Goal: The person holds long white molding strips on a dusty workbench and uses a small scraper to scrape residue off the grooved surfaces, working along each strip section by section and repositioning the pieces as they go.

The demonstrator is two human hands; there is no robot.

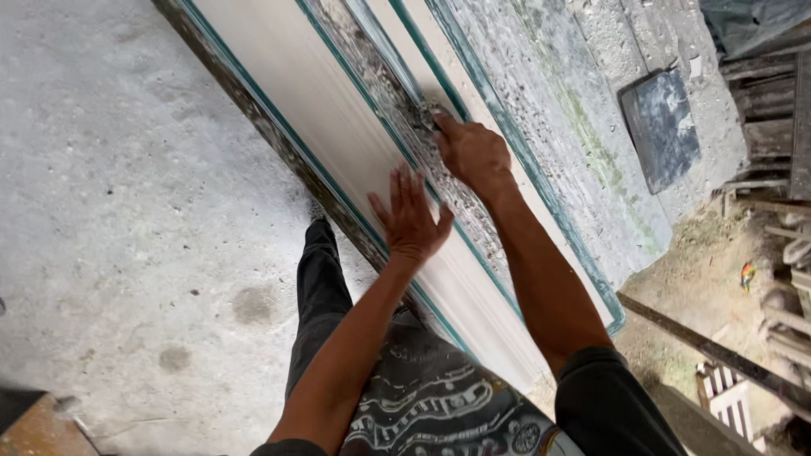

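A long white moulded piece [321, 110] with teal-edged ridges lies slanted across a concrete slab, running from the top towards me. My left hand [409, 216] rests flat on its smooth white face, fingers spread. My right hand [473, 152] is closed around a small dark tool, mostly hidden in the fist, and presses it into a rough grey groove [384, 84] of the piece. Grey crumbs and dust lie along that groove.
Bare concrete floor [118, 211] spreads to the left. A dark flat square slab [661, 127] lies on the mossy concrete at upper right. Wooden slats and scrap [777, 118] stand at the right edge, with dirt ground below them. My dark trouser leg [321, 287] stands beside the piece.
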